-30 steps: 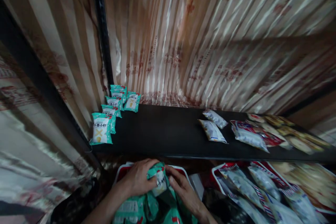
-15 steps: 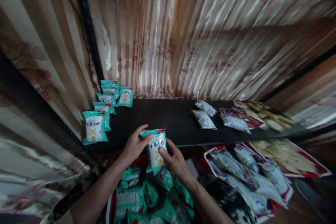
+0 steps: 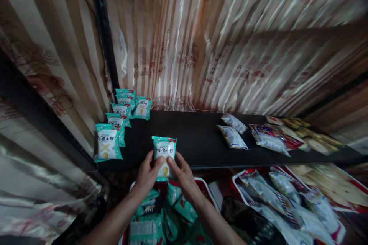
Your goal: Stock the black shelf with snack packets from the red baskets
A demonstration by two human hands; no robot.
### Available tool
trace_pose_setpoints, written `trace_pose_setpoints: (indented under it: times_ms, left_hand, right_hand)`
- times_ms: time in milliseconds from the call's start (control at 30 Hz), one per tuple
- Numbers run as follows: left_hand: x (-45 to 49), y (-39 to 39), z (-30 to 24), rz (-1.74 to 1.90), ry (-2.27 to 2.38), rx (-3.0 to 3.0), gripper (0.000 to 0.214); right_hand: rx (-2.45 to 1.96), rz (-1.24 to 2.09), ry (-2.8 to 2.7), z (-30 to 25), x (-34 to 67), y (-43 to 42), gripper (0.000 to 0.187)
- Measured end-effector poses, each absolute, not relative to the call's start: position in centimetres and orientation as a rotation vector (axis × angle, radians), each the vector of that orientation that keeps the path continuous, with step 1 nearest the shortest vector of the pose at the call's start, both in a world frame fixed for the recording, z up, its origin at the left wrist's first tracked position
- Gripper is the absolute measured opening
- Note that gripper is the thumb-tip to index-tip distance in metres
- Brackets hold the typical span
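Note:
Between both hands I hold a teal and white snack bag point(image 3: 165, 149), upright, its printed front toward me. My left hand point(image 3: 148, 170) grips its left side, thumb on the front. My right hand point(image 3: 182, 172) grips the right side the same way; the fingers behind the bag are hidden. The bag is at the front edge of the black shelf point(image 3: 189, 134). Below my forearms a red and white bin point(image 3: 208, 191) holds several more teal bags. At the shelf's left end, matching bags point(image 3: 108, 141) stand in a row, with another bag point(image 3: 142, 108) beside the rear ones.
White and blue bags point(image 3: 232, 136) lie on the shelf at right, near a red package point(image 3: 287, 138) and yellowish packs point(image 3: 316, 138). A second bin point(image 3: 238, 183) of silvery bags stands below. Dark posts point(image 3: 105, 26) and striped curtains point(image 3: 184, 46) enclose the shelf.
The bag has turned from tilted to upright and risen slightly, and my left hand has shifted lower along its side. The view has swung a little to the left.

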State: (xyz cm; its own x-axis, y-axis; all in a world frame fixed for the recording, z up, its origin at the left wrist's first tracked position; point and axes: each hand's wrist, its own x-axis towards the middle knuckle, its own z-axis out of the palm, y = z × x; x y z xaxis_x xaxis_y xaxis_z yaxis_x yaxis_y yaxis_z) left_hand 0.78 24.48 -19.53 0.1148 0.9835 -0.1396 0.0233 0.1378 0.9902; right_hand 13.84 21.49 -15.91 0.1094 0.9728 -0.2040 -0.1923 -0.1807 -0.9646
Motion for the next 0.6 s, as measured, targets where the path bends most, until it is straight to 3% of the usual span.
trace_pose_setpoints:
  times_ms: [600]
  left_hand:
    - [1.2, 26.7, -19.0, 0.975, 1.362, 1.259, 0.058]
  right_hand:
    - [-1.274, 1.248, -1.064, -17.1, 14.5, 23.9, 0.054]
